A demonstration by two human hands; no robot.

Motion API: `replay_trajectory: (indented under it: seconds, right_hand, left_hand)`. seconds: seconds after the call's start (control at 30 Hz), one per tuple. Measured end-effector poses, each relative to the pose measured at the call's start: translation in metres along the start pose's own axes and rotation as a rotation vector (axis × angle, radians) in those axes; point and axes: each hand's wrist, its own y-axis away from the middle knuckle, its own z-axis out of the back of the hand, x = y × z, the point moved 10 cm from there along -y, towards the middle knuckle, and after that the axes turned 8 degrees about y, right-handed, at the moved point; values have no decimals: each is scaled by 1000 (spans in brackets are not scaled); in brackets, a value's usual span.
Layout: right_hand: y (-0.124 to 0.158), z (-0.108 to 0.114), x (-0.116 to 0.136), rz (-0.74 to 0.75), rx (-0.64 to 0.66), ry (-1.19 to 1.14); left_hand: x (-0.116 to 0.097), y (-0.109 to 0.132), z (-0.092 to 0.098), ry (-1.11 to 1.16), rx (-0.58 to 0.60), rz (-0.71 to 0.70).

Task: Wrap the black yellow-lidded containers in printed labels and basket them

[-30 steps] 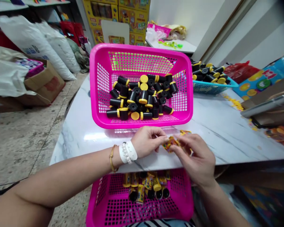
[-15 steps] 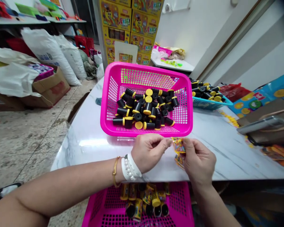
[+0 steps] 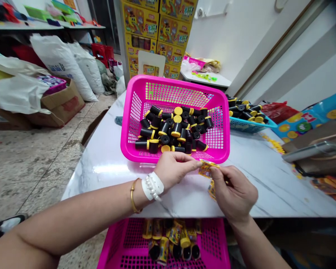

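Thumb and fingers of my right hand (image 3: 236, 192) are closed on small yellow printed labels (image 3: 205, 170), which look like thin plastic sleeves. One more label (image 3: 212, 189) hangs below that hand. My left hand (image 3: 173, 170) pinches the left edge of the upper label between thumb and fingertips. Just beyond both hands stands a pink basket (image 3: 124, 142) on the table, holding many black canisters (image 3: 164, 129) with yellow lids. Below the table edge, a second pink basket (image 3: 112, 243) contains canisters wrapped in yellow printed labels (image 3: 164, 249).
A blue basket (image 3: 250, 127) of similar canisters sits on the white marbled table (image 3: 92, 164) at right. Beside it are a brown box (image 3: 319, 144) and yellow scraps (image 3: 273, 144). Yellow cartons (image 3: 172, 31) are stacked behind. White sacks (image 3: 57, 63) stand on the floor at left.
My left fingertips have come up to the upper label and now grip its edge. That label has shifted slightly left and turned flatter. The view has moved a little.
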Motion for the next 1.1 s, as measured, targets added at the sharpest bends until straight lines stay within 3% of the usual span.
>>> replay_trajectory:
  seconds: [0.1, 0.2, 0.27, 0.4, 0.57, 0.73, 0.83, 0.97, 1.03, 1.1]
  right_hand:
    - [-4, -1, 0, 5, 4, -46]
    - [-4, -12, -5, -60, 91, -84]
    - [-4, -20, -8, -108, 147, -99]
    - [-6, -26, -4, -94, 156, -87]
    - [-9, -32, -5, -103, 206, -110]
    - [-36, -49, -29, -229, 304, -282]
    - [-77, -63, -20, -51, 292, -182]
    - [-108, -117, 18, 333, 502, 30]
    - [-113, -140, 23, 390, 603, 93]
    - [-119, -147, 18, 364, 624, 98]
  left_hand:
    - [-1, 1, -6, 14, 63, 20]
    - [0, 1, -9, 46, 108, 6]
    - [-5, 1, -9, 27, 108, -79]
    - [-29, 6, 1, -95, -3, -324]
    - [-13, 3, 3, -18, -29, -125]
    - [2, 1, -14, 87, 145, 22]
    - [5, 0, -12, 34, 129, 55]
    - [4, -1, -3, -12, 51, 73]
    - [3, -2, 0, 16, 33, 93]
    - [4, -2, 1, 95, 31, 127]
